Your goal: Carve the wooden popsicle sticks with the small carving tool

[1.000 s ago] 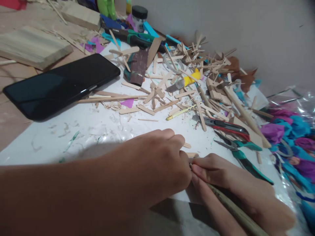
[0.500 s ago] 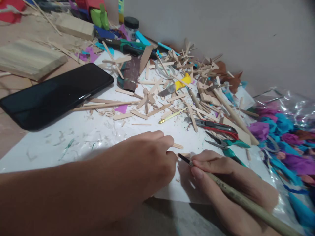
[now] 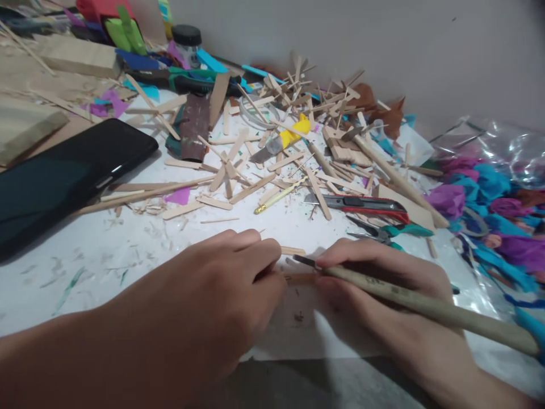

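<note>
Both hands close: left hand (image 3: 221,284) pinning craft stick (image 3: 298,278), right hand (image 3: 383,284) gripping brush (image 3: 426,307); stick could skid, smearing worktop (image 3: 128,250).

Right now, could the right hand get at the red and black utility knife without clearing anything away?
Probably yes: the red and black utility knife lies uncovered just beyond the right hand, but that hand already grips a long wooden-handled tool.

Two bare hands are seen, the left hand (image 3: 221,289) and the right hand (image 3: 383,284). No sleeve, glove, ring or watch is worn; both forearms are left uncovered.
</note>
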Demonstrator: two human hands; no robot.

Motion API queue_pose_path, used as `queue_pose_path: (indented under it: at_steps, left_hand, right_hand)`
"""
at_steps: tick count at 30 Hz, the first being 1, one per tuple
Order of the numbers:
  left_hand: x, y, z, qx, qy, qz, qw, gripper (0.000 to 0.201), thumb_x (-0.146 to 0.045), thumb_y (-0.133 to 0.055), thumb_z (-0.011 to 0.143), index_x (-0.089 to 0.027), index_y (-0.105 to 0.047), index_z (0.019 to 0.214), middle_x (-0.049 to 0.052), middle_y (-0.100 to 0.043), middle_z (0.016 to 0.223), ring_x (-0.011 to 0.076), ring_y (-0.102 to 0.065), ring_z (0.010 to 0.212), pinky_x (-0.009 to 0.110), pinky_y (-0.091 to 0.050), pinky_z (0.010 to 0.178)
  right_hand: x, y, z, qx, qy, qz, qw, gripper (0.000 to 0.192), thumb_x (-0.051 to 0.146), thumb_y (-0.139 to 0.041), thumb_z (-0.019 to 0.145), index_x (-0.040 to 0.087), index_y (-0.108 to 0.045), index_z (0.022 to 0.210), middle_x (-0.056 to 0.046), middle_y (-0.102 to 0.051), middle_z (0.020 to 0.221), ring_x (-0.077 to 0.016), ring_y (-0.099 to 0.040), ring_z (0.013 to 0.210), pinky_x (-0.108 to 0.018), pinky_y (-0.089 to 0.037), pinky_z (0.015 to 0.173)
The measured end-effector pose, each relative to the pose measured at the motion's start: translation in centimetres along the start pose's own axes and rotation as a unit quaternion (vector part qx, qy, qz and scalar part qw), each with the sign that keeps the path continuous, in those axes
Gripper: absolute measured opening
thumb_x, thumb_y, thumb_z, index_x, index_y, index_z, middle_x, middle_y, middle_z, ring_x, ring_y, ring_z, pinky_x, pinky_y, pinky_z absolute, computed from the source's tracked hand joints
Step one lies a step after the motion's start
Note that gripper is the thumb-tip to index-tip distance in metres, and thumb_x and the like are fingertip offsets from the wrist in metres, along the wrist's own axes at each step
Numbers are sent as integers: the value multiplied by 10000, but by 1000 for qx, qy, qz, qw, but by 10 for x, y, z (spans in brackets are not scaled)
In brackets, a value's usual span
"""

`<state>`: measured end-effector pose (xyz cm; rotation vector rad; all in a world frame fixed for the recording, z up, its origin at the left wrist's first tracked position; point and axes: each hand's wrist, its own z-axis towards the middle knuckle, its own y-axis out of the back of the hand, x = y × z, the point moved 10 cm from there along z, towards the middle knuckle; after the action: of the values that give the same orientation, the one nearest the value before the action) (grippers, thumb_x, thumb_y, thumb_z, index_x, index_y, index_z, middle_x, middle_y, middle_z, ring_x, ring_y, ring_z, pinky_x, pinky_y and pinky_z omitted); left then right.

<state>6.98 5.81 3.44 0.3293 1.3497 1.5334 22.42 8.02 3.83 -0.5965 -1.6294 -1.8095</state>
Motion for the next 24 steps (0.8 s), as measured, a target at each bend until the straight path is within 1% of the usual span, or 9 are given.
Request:
queue_pose_path:
  at_steps: [3,6,9,12,15,18,21,22,24]
  left_hand:
    - [1,-2,0,7,6,-10,1000,203,-10,-693,836,-210,-661,820,20,-659,897,226,-563,805,367,-468,758]
    - [-1,-2,0,-1,-10,9,1000,227,3,-620,896,-197,-682,810,32,-659,875,232,-560,801,369,-453,740]
    - [-3,-1,0,-13,-24,17,999,265,10,-555,934,-182,-724,866,36,-660,874,236,-562,819,368,-447,751]
    - [2,-2,1,-10,-16,-4,1000,273,3,-535,951,-173,-742,924,38,-655,888,232,-559,818,358,-434,748]
    - [9,-3,1,-9,8,-31,999,275,11,-527,958,-170,-733,937,38,-651,900,228,-557,815,355,-428,766]
    - [9,-3,0,-4,13,-43,999,238,-15,-552,978,-183,-706,909,31,-638,899,226,-543,817,356,-419,771]
    - [7,-3,0,6,16,-44,999,244,-17,-546,990,-196,-686,901,23,-625,889,223,-532,807,358,-405,744]
    - [7,-3,0,8,19,-48,999,254,-14,-531,997,-198,-686,915,19,-627,893,220,-535,806,357,-404,739]
    - [8,-2,-1,7,24,-58,998,285,-11,-494,1012,-202,-696,952,15,-638,909,213,-549,818,350,-410,742]
  right_hand:
    - [-1,-1,1,1,-4,19,1000,377,618,-834,864,253,-814,774,-32,-695,570,-211,-680,522,-263,-506,401]
    - [-6,1,2,2,-20,46,999,371,586,-826,891,247,-792,743,-11,-643,525,-177,-603,450,-254,-442,361]
    - [-11,0,4,13,-38,96,995,343,473,-794,954,247,-756,699,23,-587,478,-120,-470,377,-234,-364,343]
    - [-8,-1,8,19,-18,124,992,282,353,-785,968,252,-756,706,48,-586,471,-84,-382,364,-208,-291,339]
    - [-2,-1,12,15,1,105,994,263,303,-792,927,249,-754,672,46,-617,476,-84,-433,378,-188,-275,338]
    - [-2,-1,13,21,-9,97,995,250,317,-830,865,242,-755,638,27,-669,506,-100,-538,411,-171,-357,364]
    - [-2,-1,11,25,-7,111,993,80,271,-862,822,271,-813,759,29,-760,620,-113,-629,476,-159,-465,423]
    - [-2,0,11,26,-3,114,993,59,239,-858,815,284,-824,802,36,-784,661,-114,-658,504,-152,-492,446]
    - [0,0,9,27,12,113,993,129,186,-833,817,308,-835,858,51,-811,716,-109,-694,543,-139,-529,485]
